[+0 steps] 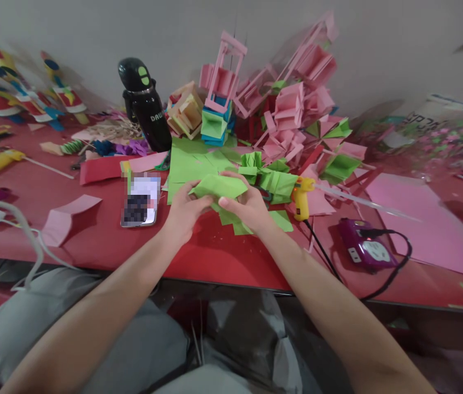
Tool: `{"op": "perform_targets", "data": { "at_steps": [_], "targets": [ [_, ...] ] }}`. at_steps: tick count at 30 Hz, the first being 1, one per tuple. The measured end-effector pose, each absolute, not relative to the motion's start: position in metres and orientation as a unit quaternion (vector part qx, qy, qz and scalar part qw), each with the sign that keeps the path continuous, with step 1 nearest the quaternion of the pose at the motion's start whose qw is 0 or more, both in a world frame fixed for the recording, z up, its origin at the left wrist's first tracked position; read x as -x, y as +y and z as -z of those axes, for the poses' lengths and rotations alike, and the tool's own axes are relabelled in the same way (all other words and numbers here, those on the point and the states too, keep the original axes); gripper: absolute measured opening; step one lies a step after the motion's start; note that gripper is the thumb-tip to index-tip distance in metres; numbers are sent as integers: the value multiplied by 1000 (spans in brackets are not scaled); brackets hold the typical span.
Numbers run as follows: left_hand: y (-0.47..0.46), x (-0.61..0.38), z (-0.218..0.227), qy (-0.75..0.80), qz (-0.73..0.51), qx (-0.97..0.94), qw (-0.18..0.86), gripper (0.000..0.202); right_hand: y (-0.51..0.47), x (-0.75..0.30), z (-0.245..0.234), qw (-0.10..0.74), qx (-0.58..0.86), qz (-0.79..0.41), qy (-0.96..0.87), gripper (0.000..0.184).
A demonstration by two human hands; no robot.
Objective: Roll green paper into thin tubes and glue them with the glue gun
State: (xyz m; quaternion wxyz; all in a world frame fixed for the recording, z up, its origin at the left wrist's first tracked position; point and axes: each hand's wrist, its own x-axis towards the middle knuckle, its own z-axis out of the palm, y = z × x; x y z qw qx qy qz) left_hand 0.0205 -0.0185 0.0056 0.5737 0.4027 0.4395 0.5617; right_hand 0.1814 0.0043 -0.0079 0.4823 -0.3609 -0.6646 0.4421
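Green paper piece [218,186] sits between both hands, lifted just above the near middle of the red counter [215,257]. It looks part-folded: creased into a flat wedge, not yet as tightly pleated as the folded green pieces [272,178] lying just to its right. Those appear finished, while the flat green sheets [192,161] just behind the hands look unworked, so by my reading much remains.

The left hand [186,210] pinches the piece's left end in a narrow grip, knuckles up and wrist low over the counter. The right hand [250,208] holds the right end, fingers curled over the top and thumb pressed beneath. Both forearms reach in from the near edge and converge. A yellow glue gun [302,198] lies near the right hand.
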Motion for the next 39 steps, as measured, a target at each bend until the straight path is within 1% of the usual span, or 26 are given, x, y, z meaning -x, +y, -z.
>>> {"op": "perform_targets", "data": {
  "at_steps": [2, 5, 7, 10, 12, 14, 18, 22, 27, 30, 33, 35, 39],
  "targets": [
    [-19, -21, -3, 458, -542, -478, 518, 36, 1, -179, 5, 493, 373, -501, -606, 61],
    [-20, -22, -1, 469, -502, -581, 437, 21, -1, -176, 0, 528, 396, -492, -568, 42],
    [-21, -22, -2, 463, -483, -612, 421, 17, -1, -176, -2, 554, 403, -470, -556, 33],
    [-22, -22, -5, 451, -483, -608, 439, 9, -1, -176, -3, 565, 405, -445, -565, 28],
    [-21, -22, -5, 446, -496, -588, 458, 22, -2, -177, -3, 563, 411, -413, -586, 27],
    [-19, -20, -4, 446, -508, -575, 461, 31, -4, -177, -3, 559, 428, -375, -604, 29],
    [-17, -17, -2, 462, -513, -588, 422, 30, -6, -175, -2, 555, 440, -335, -622, 33],
    [-17, -15, -5, 470, -511, -605, 390, 25, -7, -174, -2, 552, 428, -312, -644, 31],
    [-17, -14, -7, 486, -536, -564, 399, 19, -4, -177, -3, 536, 384, -268, -703, 23],
    [-15, -13, -6, 483, -557, -508, 445, 18, -1, -179, -2, 522, 337, -228, -750, 20],
    [-12, -11, -6, 473, -562, -460, 499, 18, 0, -180, -1, 514, 320, -194, -772, 20],
    [-10, -10, -7, 480, -563, -441, 508, 17, 0, -181, 0, 513, 315, -178, -778, 20],
    [-8, -7, -11, 494, -555, -404, 534, 15, 0, -185, 0, 503, 293, -170, -795, 13]
  ]
}}
